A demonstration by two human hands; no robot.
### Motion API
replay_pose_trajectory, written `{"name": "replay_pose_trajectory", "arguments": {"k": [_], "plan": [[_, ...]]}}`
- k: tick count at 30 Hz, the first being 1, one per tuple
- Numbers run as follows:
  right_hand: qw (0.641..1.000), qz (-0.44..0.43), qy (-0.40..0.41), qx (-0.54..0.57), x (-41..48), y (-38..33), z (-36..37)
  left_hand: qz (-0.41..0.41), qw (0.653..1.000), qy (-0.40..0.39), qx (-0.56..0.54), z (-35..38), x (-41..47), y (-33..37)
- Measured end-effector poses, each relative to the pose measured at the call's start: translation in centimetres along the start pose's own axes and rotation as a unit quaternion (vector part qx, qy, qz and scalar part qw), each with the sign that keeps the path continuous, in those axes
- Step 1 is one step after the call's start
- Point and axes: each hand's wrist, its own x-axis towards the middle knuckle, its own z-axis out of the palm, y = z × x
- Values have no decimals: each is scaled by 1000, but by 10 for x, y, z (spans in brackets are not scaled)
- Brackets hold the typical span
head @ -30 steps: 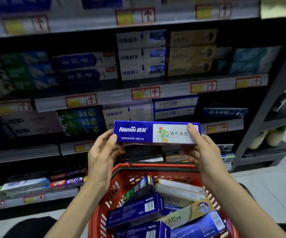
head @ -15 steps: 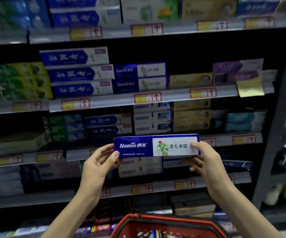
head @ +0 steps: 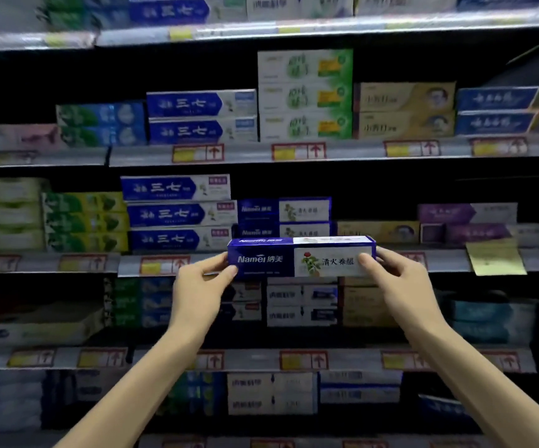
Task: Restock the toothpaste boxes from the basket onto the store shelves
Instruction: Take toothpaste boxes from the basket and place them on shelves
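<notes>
Both bare forearms reach up and forward toward the middle tier. The left hand [head: 200, 286] pinches the blue left end of the Namei toothpaste box [head: 300, 258], thumb on the front face and fingers behind it. The right hand [head: 400, 282] takes the white right end the same way, so each grip is closed on the box. The box is level with its label facing the camera, held in the air just in front of the shelf rail [head: 445, 261] and directly below two stacked matching Namei boxes [head: 284, 210]. The setting is dark store shelving, several tiers packed with toothpaste cartons. Red-and-yellow price tags [head: 297, 151] run along the rails, and a yellow paper note [head: 494, 258] hangs at right.
</notes>
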Motion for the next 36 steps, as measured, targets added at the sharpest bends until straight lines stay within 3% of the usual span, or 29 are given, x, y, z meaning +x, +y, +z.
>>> {"name": "replay_pose_trajectory", "arguments": {"k": [7,13,18,24,31,36], "plan": [[998,-38,21,-53,64,6,20,0,993,81,86,26,64,7],[987,-9,25,-157,107,21,38,-34,979,102,174,40,101,-1],[963,28,48,-266,124,33,47,-53,949,119,288,51,111,-11],[932,16,46,-358,123,34,52,-19,911,150,385,53,115,-22],[936,26,36,-349,120,33,49,13,916,162,367,49,106,-14],[946,-9,82,-314,101,13,30,29,942,135,306,37,85,2]]}}
